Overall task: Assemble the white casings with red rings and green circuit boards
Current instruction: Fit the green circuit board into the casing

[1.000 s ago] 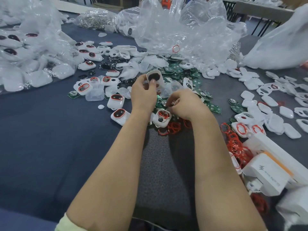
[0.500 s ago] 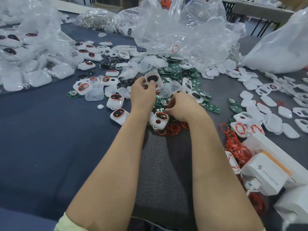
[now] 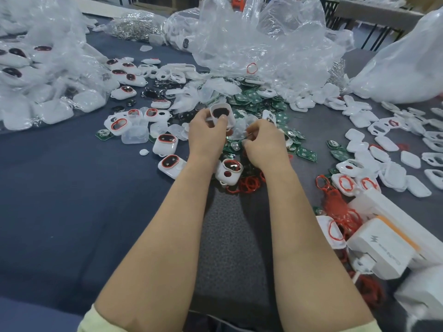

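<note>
Table [image 3: 60, 188]: covered in dark cloth, and strewn with parts across its far half.
Plastic bags [image 3: 263, 44]: crumpled clear ones are heaped at the back, and more are piled at the left with white parts inside.
White boxes [image 3: 383, 248]: stacked at the near right edge, beside a tangle of red rings.
Loose casings [image 3: 359, 118]: white shells are scattered to the right, well apart from the hands.
Circuit boards [image 3: 259, 97]: a green heap is spread just beyond and beneath both hands.
Red rings [image 3: 249, 183]: a small cluster lies by the right wrist, touching a ringed casing [image 3: 229, 172].
Ringed casings [image 3: 167, 164]: several are set down to the left of the left forearm.
Left hand [image 3: 206, 135]: closed around one white casing, which is held up above the boards.
Right hand [image 3: 263, 140]: curled knuckles-up over the board heap; whether anything is pinched cannot be told.
Held casing [image 3: 221, 113]: tilted open-side towards the camera, with a dark window in its floor; no board is seen inside it.
Step in hand: a circuit board is judged to be sought for the held casing.
Next move: one board must be separated from the heap, turned to match the casing's outline, and seated flat inside while the casing is kept steady.
</note>
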`<state>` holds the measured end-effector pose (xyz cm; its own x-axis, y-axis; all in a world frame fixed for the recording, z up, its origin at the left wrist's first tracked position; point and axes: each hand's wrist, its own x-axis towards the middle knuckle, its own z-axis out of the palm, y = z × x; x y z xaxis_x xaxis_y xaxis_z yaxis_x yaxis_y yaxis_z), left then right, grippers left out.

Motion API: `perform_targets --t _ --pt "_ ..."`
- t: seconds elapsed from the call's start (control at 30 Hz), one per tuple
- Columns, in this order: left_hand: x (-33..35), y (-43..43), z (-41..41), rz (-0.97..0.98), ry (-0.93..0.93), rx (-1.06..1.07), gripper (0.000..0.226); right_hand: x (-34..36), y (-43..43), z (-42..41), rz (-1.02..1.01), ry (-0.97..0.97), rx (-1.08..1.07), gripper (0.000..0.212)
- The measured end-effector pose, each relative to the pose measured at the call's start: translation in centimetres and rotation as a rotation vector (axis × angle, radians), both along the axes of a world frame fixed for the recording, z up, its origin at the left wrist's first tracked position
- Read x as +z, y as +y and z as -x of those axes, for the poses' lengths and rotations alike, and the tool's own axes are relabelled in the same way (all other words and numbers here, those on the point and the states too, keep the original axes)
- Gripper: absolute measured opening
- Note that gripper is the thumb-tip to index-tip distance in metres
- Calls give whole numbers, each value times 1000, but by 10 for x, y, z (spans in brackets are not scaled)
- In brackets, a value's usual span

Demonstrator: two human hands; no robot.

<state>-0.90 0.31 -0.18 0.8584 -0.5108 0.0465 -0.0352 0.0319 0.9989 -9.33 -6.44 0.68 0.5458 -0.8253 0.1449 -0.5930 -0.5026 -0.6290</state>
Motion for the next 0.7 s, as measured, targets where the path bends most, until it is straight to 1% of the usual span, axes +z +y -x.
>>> perform_targets --t 0.13,0.23,0.33,0.37,0.43,0.5,0.6,0.7 --pt "0 1 0 7 8 16 14 1 0 1 41 -70 -17 15" --pt "0 1 -1 34 18 15 6 0 0 2 41 -76 -58 19" --pt "-2 1 -3 54 26 42 14 6 -1 6 10 -122 -96 24" --pt "-2 1 -3 71 36 47 12 7 -1 7 2 -110 -84 23" --pt "-2 1 -2 123 93 41 8 10 0 8 -16 -58 -36 18" --pt "-2 1 -1 167 148 35 10 13 2 9 -40 35 32 14" --pt "-2 1 -2 187 159 32 9 14 4 9 -49 200 108 12" --pt "-3 0 -3 184 156 31 12 10 4 7 -21 271 100 11"
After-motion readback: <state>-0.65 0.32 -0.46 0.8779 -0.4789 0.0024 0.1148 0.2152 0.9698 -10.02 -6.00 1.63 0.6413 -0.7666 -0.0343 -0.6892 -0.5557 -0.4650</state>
